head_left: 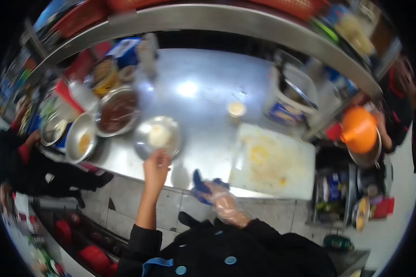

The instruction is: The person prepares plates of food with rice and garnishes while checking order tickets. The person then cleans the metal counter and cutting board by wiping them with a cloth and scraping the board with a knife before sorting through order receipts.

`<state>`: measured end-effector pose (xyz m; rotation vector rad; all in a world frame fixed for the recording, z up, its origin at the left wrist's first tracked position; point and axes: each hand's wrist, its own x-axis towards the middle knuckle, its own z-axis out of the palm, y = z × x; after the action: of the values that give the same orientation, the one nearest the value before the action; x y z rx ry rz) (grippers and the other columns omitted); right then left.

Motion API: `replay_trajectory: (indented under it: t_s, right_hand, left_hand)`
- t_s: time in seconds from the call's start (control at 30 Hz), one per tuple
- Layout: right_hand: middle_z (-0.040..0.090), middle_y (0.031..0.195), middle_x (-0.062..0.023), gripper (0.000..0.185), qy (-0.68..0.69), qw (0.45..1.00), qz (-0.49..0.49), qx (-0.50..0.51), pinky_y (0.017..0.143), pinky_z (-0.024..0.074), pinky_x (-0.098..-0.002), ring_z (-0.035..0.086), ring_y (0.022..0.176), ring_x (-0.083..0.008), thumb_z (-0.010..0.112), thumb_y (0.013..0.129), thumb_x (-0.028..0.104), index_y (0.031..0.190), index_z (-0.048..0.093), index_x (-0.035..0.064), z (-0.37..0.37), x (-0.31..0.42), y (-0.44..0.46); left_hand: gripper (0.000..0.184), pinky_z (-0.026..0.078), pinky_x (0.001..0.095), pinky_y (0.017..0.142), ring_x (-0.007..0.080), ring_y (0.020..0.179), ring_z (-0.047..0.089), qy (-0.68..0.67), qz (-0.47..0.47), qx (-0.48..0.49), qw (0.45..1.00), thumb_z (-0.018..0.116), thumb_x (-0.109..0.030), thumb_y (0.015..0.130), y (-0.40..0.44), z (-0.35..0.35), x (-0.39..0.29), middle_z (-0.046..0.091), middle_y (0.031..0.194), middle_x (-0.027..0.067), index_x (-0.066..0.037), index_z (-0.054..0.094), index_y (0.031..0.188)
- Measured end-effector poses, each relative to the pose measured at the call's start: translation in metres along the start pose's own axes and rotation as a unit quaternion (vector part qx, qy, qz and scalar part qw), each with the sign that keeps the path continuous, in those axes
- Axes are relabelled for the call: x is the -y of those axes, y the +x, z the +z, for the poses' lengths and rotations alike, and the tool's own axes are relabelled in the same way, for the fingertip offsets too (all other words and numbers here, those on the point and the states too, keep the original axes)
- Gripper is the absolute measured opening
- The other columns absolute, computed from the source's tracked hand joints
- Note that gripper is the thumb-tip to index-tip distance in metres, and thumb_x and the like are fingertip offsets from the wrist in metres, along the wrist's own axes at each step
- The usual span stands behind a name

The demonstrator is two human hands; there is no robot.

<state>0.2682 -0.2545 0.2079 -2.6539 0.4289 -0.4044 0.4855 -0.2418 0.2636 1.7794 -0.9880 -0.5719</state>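
The shallow round bowl point(176, 142) is shiny metal, wide-mouthed and upright on the steel desk point(203, 106), near its front edge. In it lies a pale, cream-white mound point(160, 135), rounded and in one piece, roughly central with bare metal around it; its surface texture is blurred. The left hand point(157, 161) is bare, its fingers bent at the bowl's near rim; whether they touch it is unclear. A crumpled, dark blue piece point(201, 188) of thin-looking material sits at the fingers of the right hand point(219, 198), one end sticking up; whether held or worn cannot be told.
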Motion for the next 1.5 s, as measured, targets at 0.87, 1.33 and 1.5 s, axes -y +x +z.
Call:
replay_trajectory:
  t_s: [0.87, 1.33, 1.5]
  right_hand:
    - [0.058, 0.100, -0.0216, 0.038, 0.064, 0.657, 0.604, -0.446, 0.087, 0.0408, -0.0335, 0.057, 0.094, -0.0279, 0.058, 0.071, 0.009, 0.108, 0.057, 0.0001, -0.120, -0.156, -0.337]
    - [0.057, 0.105, -0.0208, 0.043, 0.120, 0.924, 0.299, -0.208, 0.083, 0.0421, -0.0404, 0.056, 0.093, -0.0325, 0.059, 0.068, 0.015, 0.109, 0.056, 0.0024, -0.091, -0.045, -0.147]
    - [0.035, 0.131, -0.0186, 0.037, -0.061, 0.990, 0.056, -0.112, 0.102, 0.0220, -0.0499, 0.027, 0.125, -0.0385, 0.038, 0.088, 0.024, 0.118, 0.048, 0.0045, 0.001, -0.064, 0.017]
  left_hand:
    - [0.028, 0.048, 0.0336, 0.062, 0.0247, 0.069, 0.060, -0.151, -0.130, 0.311, 0.929, 0.060, -0.008, 0.072, -0.034, 0.196, -0.111, 0.061, 0.084, 0.0143, 0.002, 0.054, 0.098]
    - [0.040, 0.045, 0.0302, 0.080, 0.0208, 0.087, 0.054, -0.425, -0.131, 0.418, 0.792, 0.051, 0.006, 0.069, 0.006, 0.208, -0.239, 0.051, 0.099, 0.0116, 0.008, 0.043, 0.108]
    - [0.032, 0.045, 0.0307, 0.079, 0.0205, 0.086, 0.053, -0.410, -0.154, 0.420, 0.795, 0.051, 0.006, 0.069, 0.018, 0.202, -0.244, 0.049, 0.093, 0.0093, 0.009, 0.047, 0.100]
